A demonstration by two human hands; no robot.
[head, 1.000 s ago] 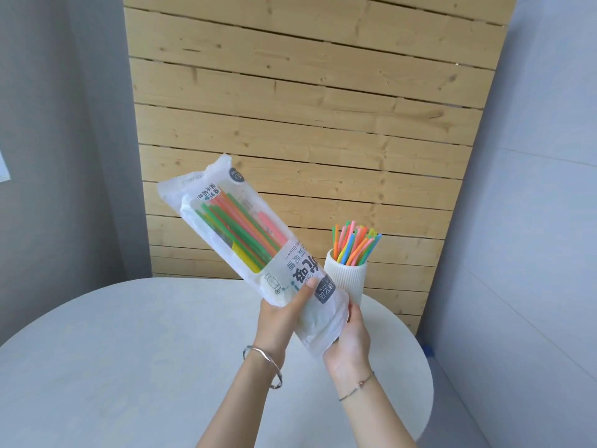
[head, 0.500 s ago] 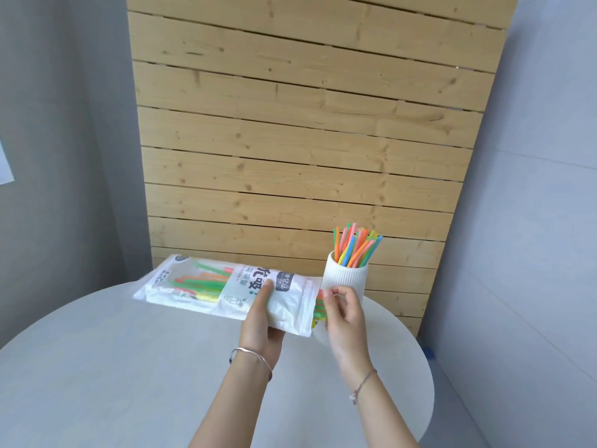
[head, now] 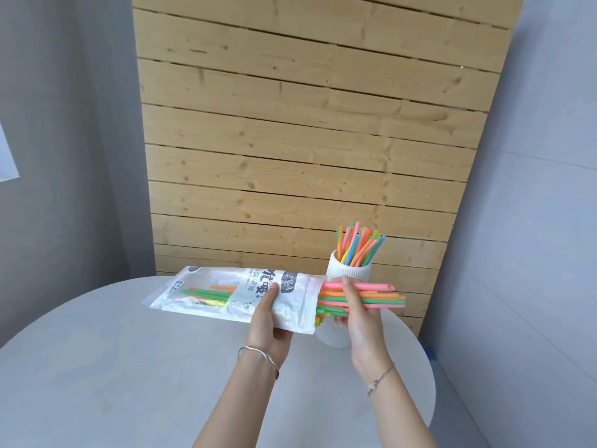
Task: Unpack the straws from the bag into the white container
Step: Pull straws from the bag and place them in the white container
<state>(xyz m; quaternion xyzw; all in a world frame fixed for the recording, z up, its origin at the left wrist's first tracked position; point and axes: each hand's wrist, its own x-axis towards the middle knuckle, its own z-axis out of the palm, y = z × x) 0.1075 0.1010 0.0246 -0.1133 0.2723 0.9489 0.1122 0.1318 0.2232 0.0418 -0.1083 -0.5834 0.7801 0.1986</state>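
Mid-extraction: right hand (head: 358,315) grips a straw bundle (head: 381,297) leaving the bag (head: 226,295) (left hand (head: 268,321) clasps it); next, upend them into the white container (head: 350,273).

You have a round, pale grey table (head: 113,367) in front of you. On its far right side a tall white container (head: 350,273) with little ridges stands upright, with bright straws (head: 358,247) sticking out
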